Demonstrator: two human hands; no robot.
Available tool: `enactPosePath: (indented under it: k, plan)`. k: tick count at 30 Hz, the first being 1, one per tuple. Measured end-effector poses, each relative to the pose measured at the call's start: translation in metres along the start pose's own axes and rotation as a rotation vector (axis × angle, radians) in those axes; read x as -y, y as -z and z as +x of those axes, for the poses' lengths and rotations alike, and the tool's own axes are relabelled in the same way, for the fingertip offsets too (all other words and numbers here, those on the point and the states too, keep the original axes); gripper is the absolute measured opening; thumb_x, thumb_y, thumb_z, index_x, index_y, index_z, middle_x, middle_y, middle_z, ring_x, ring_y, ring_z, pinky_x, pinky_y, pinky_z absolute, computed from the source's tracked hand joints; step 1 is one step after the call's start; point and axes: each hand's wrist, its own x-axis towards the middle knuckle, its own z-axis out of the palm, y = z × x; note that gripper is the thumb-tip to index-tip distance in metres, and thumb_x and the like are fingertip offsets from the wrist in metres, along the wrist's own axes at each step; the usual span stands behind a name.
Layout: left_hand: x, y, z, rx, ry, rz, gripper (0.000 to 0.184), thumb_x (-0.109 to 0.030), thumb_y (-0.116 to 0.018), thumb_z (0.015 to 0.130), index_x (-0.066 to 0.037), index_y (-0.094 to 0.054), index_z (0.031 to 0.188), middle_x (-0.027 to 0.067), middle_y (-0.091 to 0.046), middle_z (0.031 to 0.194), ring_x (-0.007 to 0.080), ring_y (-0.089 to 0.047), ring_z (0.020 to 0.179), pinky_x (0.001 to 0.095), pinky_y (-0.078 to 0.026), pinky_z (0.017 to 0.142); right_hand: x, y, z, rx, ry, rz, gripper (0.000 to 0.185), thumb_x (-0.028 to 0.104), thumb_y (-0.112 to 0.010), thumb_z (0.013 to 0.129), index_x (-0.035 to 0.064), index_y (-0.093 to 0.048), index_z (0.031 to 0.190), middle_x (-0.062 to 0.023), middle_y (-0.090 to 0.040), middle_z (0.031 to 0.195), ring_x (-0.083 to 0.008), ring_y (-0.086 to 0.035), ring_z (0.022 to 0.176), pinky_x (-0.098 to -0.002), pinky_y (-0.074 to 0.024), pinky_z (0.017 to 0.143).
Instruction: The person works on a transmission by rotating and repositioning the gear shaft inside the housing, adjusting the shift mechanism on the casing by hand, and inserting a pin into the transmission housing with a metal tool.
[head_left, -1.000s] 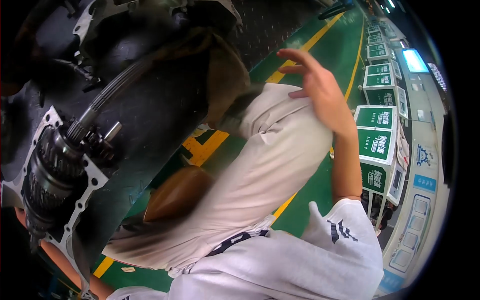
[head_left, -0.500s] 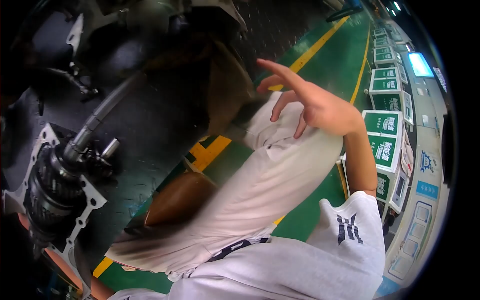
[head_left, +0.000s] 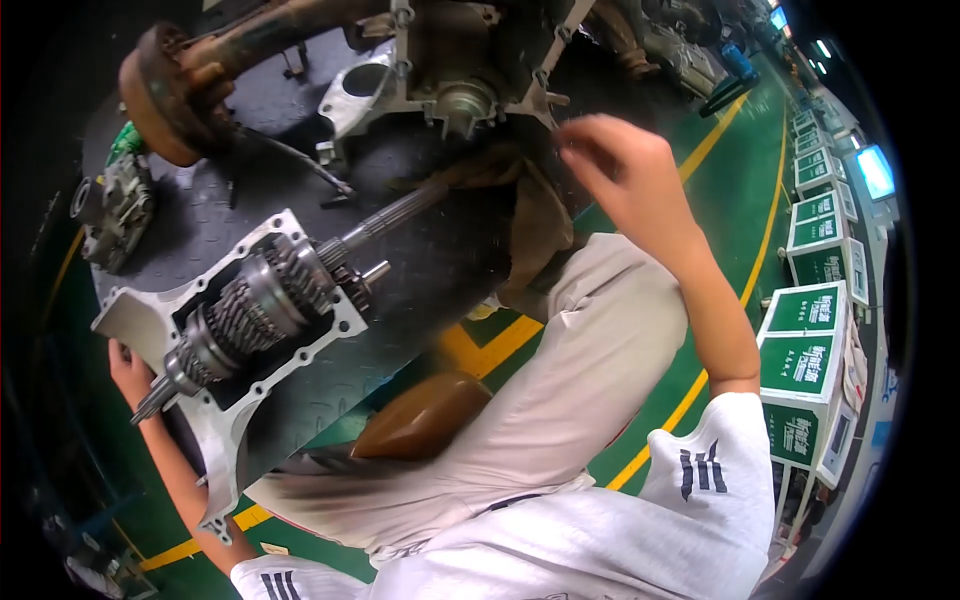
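An open gearbox housing half (head_left: 268, 385) lies on the dark bench, holding a stack of gears (head_left: 240, 320) on a long splined shaft (head_left: 395, 215). My left hand (head_left: 128, 372) is at the housing's left end, fingers curled at its edge beside the shaft tip and partly hidden. My right hand (head_left: 630, 175) is raised at the bench's right side, thumb and fingers drawn together. Something small and dark may sit between its fingertips; I cannot make it out. Below those fingertips hangs a brown cloth (head_left: 540, 225).
A larger open metal casing (head_left: 400, 75) stands at the back, with a rusty axle tube and drum (head_left: 165, 95) to its left. A metal part (head_left: 118, 215) lies at the bench's far left. A brown rounded seat (head_left: 425, 415) is below the bench. Green-and-white boxes (head_left: 805, 340) line the right.
My right hand has gone from spread fingers to fingers drawn together, higher up near the casing. The view has swung, showing more bench and my left hand.
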Motion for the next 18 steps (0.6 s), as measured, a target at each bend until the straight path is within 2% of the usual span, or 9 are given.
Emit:
enactPosePath:
  k: [1,3,4,7,8,11,14,15,18]
  plan:
    - [-0.012,-0.003,-0.002,-0.007,0.005,-0.03,0.023,-0.004,-0.058,0.098,0.002,-0.061,0.121,0.0102,-0.067,0.099,0.0149,-0.063,0.088,0.029,-0.051,0.078,0.008,-0.003,0.013,-0.012,0.01,0.006,0.013,0.014,-0.072,0.093,0.0019,-0.072,0.095,-0.0126,-0.069,0.079,-0.0239,-0.065,0.066,-0.0337,-0.0504,0.062]
    - [-0.023,-0.005,-0.003,-0.018,-0.023,-0.011,0.024,-0.005,-0.058,0.099,0.002,-0.061,0.121,0.011,-0.067,0.104,0.016,-0.063,0.092,0.0297,-0.051,0.081,0.021,-0.008,0.035,-0.142,0.005,-0.385,0.034,0.036,-0.075,0.091,0.0023,-0.072,0.085,-0.0149,-0.071,0.078,-0.0309,-0.07,0.069,-0.0393,-0.0548,0.064]
    - [-0.027,-0.004,-0.002,-0.026,-0.056,0.037,0.025,-0.005,-0.058,0.099,0.002,-0.062,0.123,0.0118,-0.067,0.108,0.017,-0.064,0.097,0.0299,-0.051,0.084,0.024,-0.006,0.039,-0.161,-0.001,-0.38,0.034,0.036,-0.075,0.091,0.0023,-0.072,0.085,-0.0149,-0.071,0.078,-0.0309,-0.07,0.069,-0.0393,-0.0548,0.064]
    - [-0.027,-0.003,0.0,-0.029,-0.04,0.007,0.034,-0.006,-0.059,0.099,0.004,-0.06,0.132,0.0134,-0.067,0.119,0.0211,-0.066,0.111,0.0305,-0.051,0.094,0.018,-0.005,0.049,-0.108,-0.34,-0.501,0.066,0.067,-0.076,0.08,0.0008,-0.071,0.076,-0.0194,-0.072,0.075,-0.039,-0.074,0.076,-0.0446,-0.0589,0.068]
    - [-0.032,-0.005,-0.002,-0.038,-0.029,-0.029,0.034,-0.006,-0.059,0.099,0.005,-0.06,0.131,0.0133,-0.067,0.119,0.0208,-0.066,0.111,0.0305,-0.051,0.095,0.013,-0.005,0.052,0.087,-0.462,-0.467,0.069,0.068,-0.077,0.078,0.0002,-0.071,0.092,-0.0218,-0.074,0.086,-0.0422,-0.073,0.083,-0.0468,-0.0587,0.074]
    - [-0.039,-0.005,0.0,-0.008,0.034,-0.068,0.033,-0.005,-0.059,0.1,0.006,-0.06,0.131,0.0122,-0.067,0.121,0.0209,-0.066,0.112,0.031,-0.051,0.097,-0.014,-0.037,0.042,0.025,-0.271,-0.265,0.082,0.06,-0.082,0.079,-0.0013,-0.055,0.126,-0.0221,-0.066,0.121,-0.0402,-0.064,0.11,-0.0463,-0.0531,0.093]
    - [-0.042,-0.003,-0.001,0.009,0.066,-0.049,0.036,-0.006,-0.059,0.1,0.005,-0.059,0.135,0.0117,-0.067,0.125,0.0205,-0.066,0.111,0.031,-0.051,0.097,-0.022,-0.043,0.048,-0.083,-0.154,-0.316,0.077,0.055,-0.083,0.08,-0.0037,-0.058,0.123,-0.0182,-0.065,0.111,-0.0362,-0.06,0.107,-0.0442,-0.0523,0.092]
    - [-0.044,-0.003,-0.003,0.01,0.084,-0.091,0.037,-0.006,-0.059,0.1,0.005,-0.059,0.136,0.0123,-0.067,0.126,0.0206,-0.066,0.111,0.0312,-0.051,0.097,-0.023,-0.046,0.048,-0.151,-0.048,-0.345,0.062,0.046,-0.082,0.081,-0.0019,-0.064,0.116,-0.0148,-0.063,0.101,-0.0343,-0.059,0.101,-0.0429,-0.0525,0.09]
    - [-0.044,0.0,-0.003,0.021,0.113,-0.097,0.038,-0.006,-0.058,0.101,0.005,-0.058,0.137,0.0135,-0.067,0.127,0.0212,-0.066,0.112,0.0317,-0.051,0.097,-0.013,-0.035,0.058,-0.053,-0.075,-0.194,0.045,0.036,-0.082,0.081,0.0026,-0.07,0.109,-0.0133,-0.064,0.103,-0.0327,-0.06,0.101,-0.0419,-0.0524,0.09]
